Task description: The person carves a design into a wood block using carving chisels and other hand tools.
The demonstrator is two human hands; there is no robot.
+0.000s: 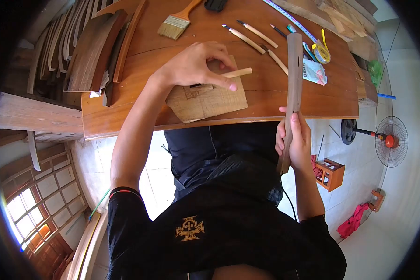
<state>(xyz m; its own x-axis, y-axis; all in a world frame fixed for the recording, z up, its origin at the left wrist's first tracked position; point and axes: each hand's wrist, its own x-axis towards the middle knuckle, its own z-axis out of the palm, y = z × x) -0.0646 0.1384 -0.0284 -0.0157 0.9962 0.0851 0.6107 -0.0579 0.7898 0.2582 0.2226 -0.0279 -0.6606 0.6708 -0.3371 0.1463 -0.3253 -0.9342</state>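
Note:
My right hand [294,140] is wrapped round the lower part of a long, dark wooden stick [294,70], which stands up over the table's front edge. My left hand [203,67] is over a pale wooden board [219,102] with a carved patch on it. A light wooden handle [239,73] sticks out between the thumb and fingers of this hand; its other end is hidden. Several carving tools, among them one with a light handle [247,41], lie on the brown table [140,105] beyond the board.
A brush [176,24], a tape measure [320,52] and a small white packet [315,72] lie on the table. Curved wooden pieces [91,51] are stacked at the left, more wood [338,18] at the back right. A fan [391,141] stands right.

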